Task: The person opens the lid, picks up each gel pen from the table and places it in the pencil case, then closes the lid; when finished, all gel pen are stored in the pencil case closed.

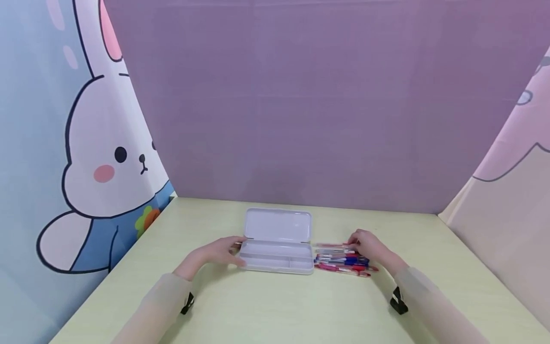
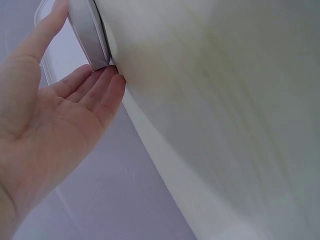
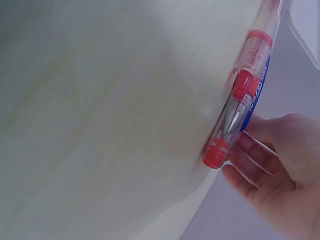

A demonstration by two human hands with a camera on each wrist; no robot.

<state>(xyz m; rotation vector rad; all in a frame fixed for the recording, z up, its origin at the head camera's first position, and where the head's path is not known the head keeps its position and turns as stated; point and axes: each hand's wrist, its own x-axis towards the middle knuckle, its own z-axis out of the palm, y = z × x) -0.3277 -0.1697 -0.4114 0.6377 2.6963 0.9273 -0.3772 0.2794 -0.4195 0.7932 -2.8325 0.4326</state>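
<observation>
A white pencil case (image 1: 277,258) lies open in the middle of the pale green table (image 1: 275,306), its lid (image 1: 278,225) standing up at the back. My left hand (image 1: 221,251) touches the case's left end with straight fingers; the left wrist view shows the fingertips (image 2: 107,82) against the case's corner (image 2: 90,35) and the thumb along the lid's edge. Just right of the case lies a row of several red and blue pens (image 1: 343,260). My right hand (image 1: 369,246) rests over the far pens. In the right wrist view its loosely bent fingers (image 3: 255,150) touch the red-capped pens (image 3: 240,115).
A purple backdrop (image 1: 301,105) closes the far side of the table. Cartoon-printed curtains hang at the left (image 1: 86,157) and at the right (image 1: 515,191). Black clips (image 1: 398,302) sit on both sleeves.
</observation>
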